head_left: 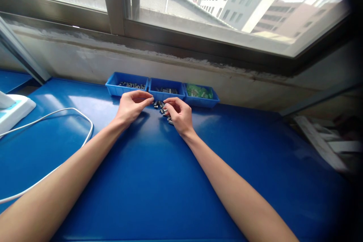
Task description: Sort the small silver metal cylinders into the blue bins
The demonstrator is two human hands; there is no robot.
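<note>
Several small metal parts (156, 104) lie in a loose group on the blue tabletop, in front of the bins. My left hand (133, 106) is at the left of this group, thumb and fingertips pinched together; a tiny dark piece seems to be at the tips, too small to name. Over the right side of the group is my right hand (179, 114), its thumb and fingers curled closed around something I cannot make out. Behind the hands stand a left blue bin (112, 90) and a middle blue bin (167, 96), both with small metal pieces inside.
The right blue bin (202, 102) contains a green bag (200, 91). A white cable (65, 109) curves across the table at left, near a white power strip (19, 109). The wall and window frame (170, 39) rise behind the bins.
</note>
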